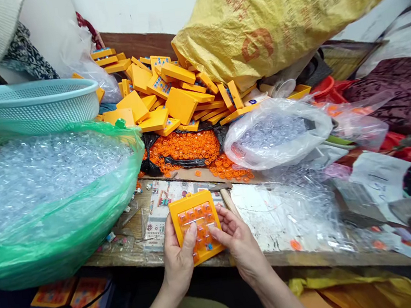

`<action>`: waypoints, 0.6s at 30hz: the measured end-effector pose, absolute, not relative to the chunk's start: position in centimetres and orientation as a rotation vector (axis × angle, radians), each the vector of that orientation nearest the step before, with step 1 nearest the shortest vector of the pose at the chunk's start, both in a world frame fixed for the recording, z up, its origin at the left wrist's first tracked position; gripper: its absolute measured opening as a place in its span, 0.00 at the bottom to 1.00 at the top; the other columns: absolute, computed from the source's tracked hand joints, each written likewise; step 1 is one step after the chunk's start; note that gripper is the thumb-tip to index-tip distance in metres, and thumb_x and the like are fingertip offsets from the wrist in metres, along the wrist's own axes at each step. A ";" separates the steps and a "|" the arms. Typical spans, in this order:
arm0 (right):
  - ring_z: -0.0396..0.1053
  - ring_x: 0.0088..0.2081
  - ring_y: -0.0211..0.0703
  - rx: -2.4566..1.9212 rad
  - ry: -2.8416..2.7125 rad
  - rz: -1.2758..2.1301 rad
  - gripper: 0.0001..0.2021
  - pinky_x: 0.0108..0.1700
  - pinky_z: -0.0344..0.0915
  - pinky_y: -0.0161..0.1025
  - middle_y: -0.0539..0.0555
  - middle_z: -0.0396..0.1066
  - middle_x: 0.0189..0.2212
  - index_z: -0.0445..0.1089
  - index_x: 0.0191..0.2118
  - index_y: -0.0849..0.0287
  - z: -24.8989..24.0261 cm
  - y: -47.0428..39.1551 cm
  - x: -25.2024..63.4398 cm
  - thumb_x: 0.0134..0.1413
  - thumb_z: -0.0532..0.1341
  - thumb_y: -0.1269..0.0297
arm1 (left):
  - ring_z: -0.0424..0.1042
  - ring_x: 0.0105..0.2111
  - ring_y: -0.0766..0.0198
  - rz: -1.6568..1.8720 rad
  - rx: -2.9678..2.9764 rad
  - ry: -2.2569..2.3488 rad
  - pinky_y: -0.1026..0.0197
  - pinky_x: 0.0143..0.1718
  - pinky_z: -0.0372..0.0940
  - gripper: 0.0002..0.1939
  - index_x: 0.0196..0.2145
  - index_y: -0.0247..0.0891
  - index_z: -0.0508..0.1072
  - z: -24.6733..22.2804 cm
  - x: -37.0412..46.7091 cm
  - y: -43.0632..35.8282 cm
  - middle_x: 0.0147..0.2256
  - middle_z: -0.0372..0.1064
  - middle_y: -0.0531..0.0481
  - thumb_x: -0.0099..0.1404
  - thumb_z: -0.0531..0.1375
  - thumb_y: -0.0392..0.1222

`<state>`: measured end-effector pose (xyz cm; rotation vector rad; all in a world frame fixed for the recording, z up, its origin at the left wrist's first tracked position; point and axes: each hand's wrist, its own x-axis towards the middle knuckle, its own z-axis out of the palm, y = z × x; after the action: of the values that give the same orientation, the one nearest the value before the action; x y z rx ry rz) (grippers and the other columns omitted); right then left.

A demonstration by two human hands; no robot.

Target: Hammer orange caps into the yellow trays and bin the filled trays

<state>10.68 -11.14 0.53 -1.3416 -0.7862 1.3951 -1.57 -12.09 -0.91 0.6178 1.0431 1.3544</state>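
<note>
Held over the table's front edge is a yellow-orange square tray (194,207) with rows of clear and orange round pieces in it and a small blue piece near its bottom. My left hand (179,253) grips its left side, thumb on the pieces. My right hand (239,240) is at the right side, its thumb pressing on the pieces and its fingers curled by the edge. Beyond the tray, orange rings (185,147) fill a black bag, with some spilled in front. A white plastic bag (278,131) of clear pieces sits right of them.
A large green bag (83,205) of clear pieces is at left, below a light blue basket (36,105). Yellow cases (182,104) are heaped at the back beside a yellow sack (278,18). A hammer (230,202) lies behind my right hand.
</note>
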 end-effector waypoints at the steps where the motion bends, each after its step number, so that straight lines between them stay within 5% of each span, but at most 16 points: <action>1: 0.72 0.44 0.49 -1.340 -0.785 1.401 0.27 0.48 0.68 0.44 0.57 0.75 0.42 0.68 0.45 0.55 0.3 -11.0 10.8 0.35 0.73 0.58 | 0.72 0.48 0.52 1.349 0.630 1.044 0.56 0.48 0.68 0.34 0.59 0.40 0.56 -0.9 -1.5 -12.1 0.51 0.70 0.42 0.58 0.63 0.50; 14: 0.73 0.45 0.54 -1.292 -0.876 1.459 0.29 0.48 0.69 0.49 0.61 0.74 0.42 0.67 0.45 0.56 -0.1 -10.2 11.2 0.36 0.72 0.51 | 0.74 0.46 0.49 1.317 0.389 0.924 0.53 0.46 0.70 0.35 0.57 0.41 0.58 0.4 -1.3 -11.3 0.49 0.72 0.40 0.55 0.67 0.47; 18: 0.76 0.37 0.49 -1.357 -1.171 1.363 0.27 0.41 0.73 0.47 0.61 0.74 0.41 0.64 0.49 0.57 0.3 -8.9 12.1 0.47 0.64 0.47 | 0.75 0.45 0.50 1.258 0.253 0.873 0.54 0.46 0.70 0.35 0.57 0.41 0.58 1.0 -1.6 -10.6 0.46 0.74 0.40 0.55 0.67 0.44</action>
<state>12.13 -8.89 0.35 -1.3571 -1.1707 1.3628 -1.65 -10.55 1.03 0.2528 0.8730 1.2575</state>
